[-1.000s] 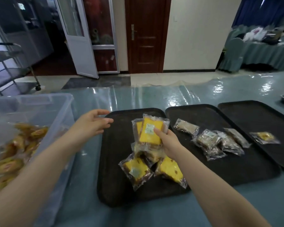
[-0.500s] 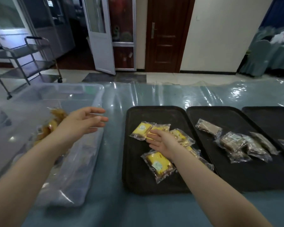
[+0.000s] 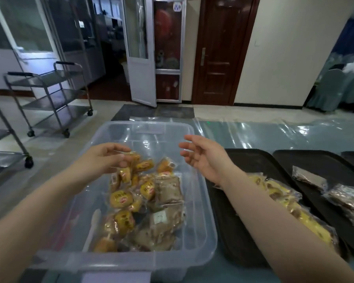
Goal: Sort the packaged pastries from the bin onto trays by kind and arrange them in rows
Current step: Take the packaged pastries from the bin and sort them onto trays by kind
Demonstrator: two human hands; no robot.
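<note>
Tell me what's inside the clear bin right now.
The bin holds a heap of wrapped pastries: round yellow ones and brownish ones. The left hand pinches a top packet. The pile hides the lower layers.

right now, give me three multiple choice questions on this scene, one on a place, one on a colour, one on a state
1. Where do the yellow pastries lie?
A. on the cart
B. on the black tray nearest the bin
C. on the floor

2. What colour is the bin?
A. clear
B. red
C. black

3. What is the right hand doing?
A. gripping a tray
B. hanging open over the bin, holding nothing
C. pressing the table

Answers:
1 B, the yellow packs sit on the tray beside the bin.
2 A, the pastries show through its walls.
3 B, its fingers are spread with nothing in them, while the left hand reaches a pack.
</note>
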